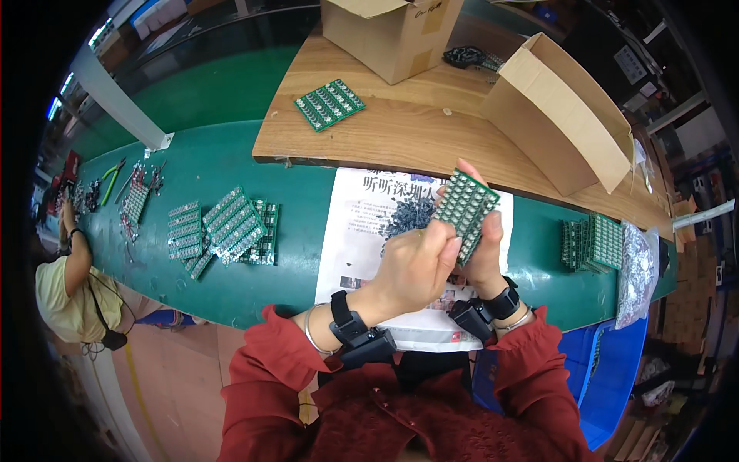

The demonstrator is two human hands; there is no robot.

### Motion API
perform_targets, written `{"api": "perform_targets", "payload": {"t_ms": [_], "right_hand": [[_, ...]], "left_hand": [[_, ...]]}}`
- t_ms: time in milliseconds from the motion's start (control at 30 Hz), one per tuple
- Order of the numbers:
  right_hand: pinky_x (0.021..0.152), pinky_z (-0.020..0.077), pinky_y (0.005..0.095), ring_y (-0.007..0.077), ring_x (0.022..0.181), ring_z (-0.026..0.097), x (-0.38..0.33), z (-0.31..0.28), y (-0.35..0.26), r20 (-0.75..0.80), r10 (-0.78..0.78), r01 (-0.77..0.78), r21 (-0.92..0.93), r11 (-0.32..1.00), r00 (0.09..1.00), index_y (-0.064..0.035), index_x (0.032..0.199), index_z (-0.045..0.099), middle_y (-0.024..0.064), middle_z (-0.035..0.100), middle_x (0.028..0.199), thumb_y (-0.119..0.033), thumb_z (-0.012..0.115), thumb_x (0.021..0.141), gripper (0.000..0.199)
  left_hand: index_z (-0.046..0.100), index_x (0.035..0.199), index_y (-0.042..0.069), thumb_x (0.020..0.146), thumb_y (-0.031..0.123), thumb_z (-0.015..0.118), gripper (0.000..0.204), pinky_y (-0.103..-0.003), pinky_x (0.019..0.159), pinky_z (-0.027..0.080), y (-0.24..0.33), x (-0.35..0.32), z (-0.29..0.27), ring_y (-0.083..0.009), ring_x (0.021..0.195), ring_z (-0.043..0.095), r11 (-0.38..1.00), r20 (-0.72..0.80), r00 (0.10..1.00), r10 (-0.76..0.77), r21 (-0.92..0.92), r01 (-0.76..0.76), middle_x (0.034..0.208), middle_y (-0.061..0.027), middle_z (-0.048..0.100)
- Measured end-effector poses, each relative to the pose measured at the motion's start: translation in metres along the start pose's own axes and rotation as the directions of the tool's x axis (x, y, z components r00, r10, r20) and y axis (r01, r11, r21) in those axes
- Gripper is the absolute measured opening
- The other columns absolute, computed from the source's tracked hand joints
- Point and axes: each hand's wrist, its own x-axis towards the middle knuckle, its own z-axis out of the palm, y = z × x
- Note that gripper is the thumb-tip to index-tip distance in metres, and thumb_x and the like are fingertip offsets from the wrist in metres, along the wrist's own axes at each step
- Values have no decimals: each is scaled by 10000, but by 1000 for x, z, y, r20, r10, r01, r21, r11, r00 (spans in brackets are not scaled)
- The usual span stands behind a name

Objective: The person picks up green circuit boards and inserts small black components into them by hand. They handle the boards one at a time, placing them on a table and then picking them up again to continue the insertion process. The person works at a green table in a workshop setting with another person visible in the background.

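My right hand (485, 258) is closed around a green circuit board panel (466, 202) covered with rows of small pale parts. The board is tilted above the newspaper, with fingertips showing behind its top edge and the thumb at its right side. My left hand (416, 266) is closed, fingers curled at the board's lower left edge. Whether a small part sits between those fingers is hidden. Below the board, a heap of small dark components (406, 217) lies on the newspaper (339, 239).
Stacked circuit boards (235, 225) lie left, more boards (606, 242) right beside a bubble-wrap bag (636, 273). One board (329, 105) rests on the raised wooden top (400, 123) near two cardboard boxes (389, 38). A blue bin (608, 377) stands lower right. Another person (77, 289) works far left.
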Motion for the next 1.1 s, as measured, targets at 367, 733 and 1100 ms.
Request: {"api": "perform_targets", "payload": {"t_ms": [367,733,1100], "right_hand": [[869,402,267,129,960,513,-2,0,2,58,-9,22,-235,972,998,-7,1408,303,62,533,1064,-855,417,688,1118],[904,417,290,159,1001,530,-4,-3,1,77,42,-29,-168,985,996,3,1414,267,88,537,1103,-827,454,699,1111],[962,352,337,247,1102,484,-5,1,2,202,-67,127,-300,946,977,10,1364,377,165,503,1177,-727,352,829,911]], "left_hand": [[485,921,-7,933,95,479,102,-290,469,417,5,5,-1,-175,507,548,970,29,986,-167,-175,169,621,-98,540],[489,931,11,957,139,454,135,-251,491,383,9,7,-3,-96,514,462,929,-45,971,-234,-305,210,623,-47,505],[491,917,20,951,125,464,114,-244,500,380,-2,4,-2,-88,553,453,960,-74,989,-128,-258,105,649,-44,486]]}}
